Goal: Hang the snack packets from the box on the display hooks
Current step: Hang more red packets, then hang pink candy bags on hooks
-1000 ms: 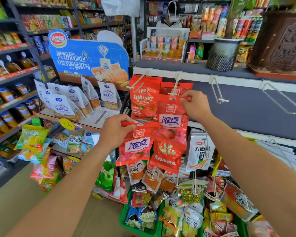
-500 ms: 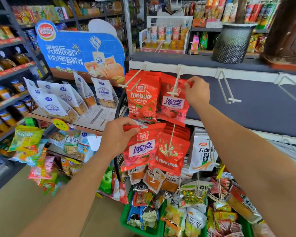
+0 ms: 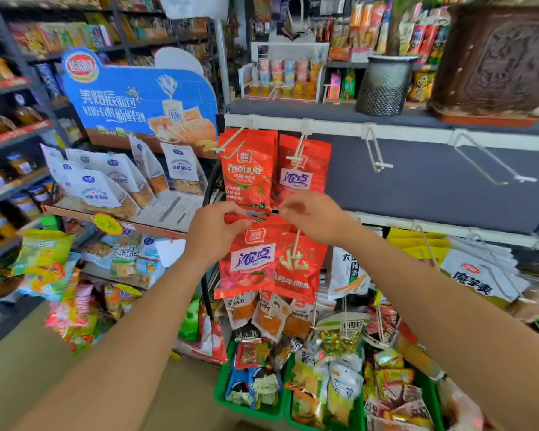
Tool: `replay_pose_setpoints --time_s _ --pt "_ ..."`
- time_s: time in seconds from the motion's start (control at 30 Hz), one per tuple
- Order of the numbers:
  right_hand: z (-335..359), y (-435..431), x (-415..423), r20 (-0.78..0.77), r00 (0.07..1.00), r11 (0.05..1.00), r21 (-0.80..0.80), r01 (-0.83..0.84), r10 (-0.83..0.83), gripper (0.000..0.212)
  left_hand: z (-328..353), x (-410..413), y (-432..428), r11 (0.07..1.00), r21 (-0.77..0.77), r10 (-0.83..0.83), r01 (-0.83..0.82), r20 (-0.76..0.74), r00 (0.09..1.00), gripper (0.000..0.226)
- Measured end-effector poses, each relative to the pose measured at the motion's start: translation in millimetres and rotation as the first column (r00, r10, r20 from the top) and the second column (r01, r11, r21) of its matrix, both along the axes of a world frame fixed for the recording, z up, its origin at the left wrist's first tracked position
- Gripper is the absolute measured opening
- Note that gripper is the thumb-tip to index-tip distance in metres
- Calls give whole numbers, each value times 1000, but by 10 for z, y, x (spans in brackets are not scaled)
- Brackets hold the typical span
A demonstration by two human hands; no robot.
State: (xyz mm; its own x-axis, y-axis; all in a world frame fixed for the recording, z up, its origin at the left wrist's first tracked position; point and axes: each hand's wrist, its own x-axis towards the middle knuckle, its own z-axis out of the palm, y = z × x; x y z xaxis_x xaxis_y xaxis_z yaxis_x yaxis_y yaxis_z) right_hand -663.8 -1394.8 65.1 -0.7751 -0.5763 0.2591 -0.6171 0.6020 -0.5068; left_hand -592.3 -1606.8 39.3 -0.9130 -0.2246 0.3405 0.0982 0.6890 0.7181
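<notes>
Pinching the top edge of a red snack packet (image 3: 252, 259) with the left hand (image 3: 213, 233), low under the left end of the white top rail (image 3: 417, 132). Hovering by that same edge with the right hand (image 3: 313, 219), fingers curled, too blurry to tell if pinching or just touching. Higher up, on the second hook (image 3: 297, 157) from the rail's left end, a twin packet (image 3: 305, 178).

Person's two bare forearms reach up and forward, converging at chest height. Left hand (image 3: 217, 233) shows its back, fingers curled, thumb and fingertips pinching the top edge of a red packet (image 3: 252, 259). Right hand (image 3: 313, 217) level, just beside it, fingers bent toward the left hand. Blurred, grip unclear.
</notes>
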Motion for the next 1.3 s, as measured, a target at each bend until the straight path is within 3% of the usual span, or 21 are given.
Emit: replay_pose_setpoints --time_s 0.1,0.33,0.5,0.7,0.83,1.07,1.17,1.3 --pt "-69 14 36 -23 999 996 87 -27 29 26 4 60 34 1000 -1 -7 7 -8 1000 7" --pt "-34 49 79 -16 1000 1000 2 0 0 15 118 134 101 1000 -14 -17 17 -50 999 10" --pt "58 75 -4 -104 992 997 -43 68 -72 15 238 109 76 985 -171 -8 -6 -81 997 6" --pt "214 173 -249 -136 961 962 -167 216 -240 14 249 98 -101 957 -290 19 13 107 994 47" --pt "295 167 -405 -110 946 945 -157 287 -305 17 158 29 -239 896 -438 57 70 271 961 64" --pt "379 62 -594 -77 922 922 -113 370 -380 19 80 -81 -380 825 -551 86 120 334 939 66" --pt "326 74 -677 -84 907 911 -74 406 -412 22 33 -113 -425 830 -543 83 125 343 936 62" --pt "221 100 -816 -19 889 883 -134 451 -457 22 -68 -167 -481 837 -532 100 125 374 922 54"
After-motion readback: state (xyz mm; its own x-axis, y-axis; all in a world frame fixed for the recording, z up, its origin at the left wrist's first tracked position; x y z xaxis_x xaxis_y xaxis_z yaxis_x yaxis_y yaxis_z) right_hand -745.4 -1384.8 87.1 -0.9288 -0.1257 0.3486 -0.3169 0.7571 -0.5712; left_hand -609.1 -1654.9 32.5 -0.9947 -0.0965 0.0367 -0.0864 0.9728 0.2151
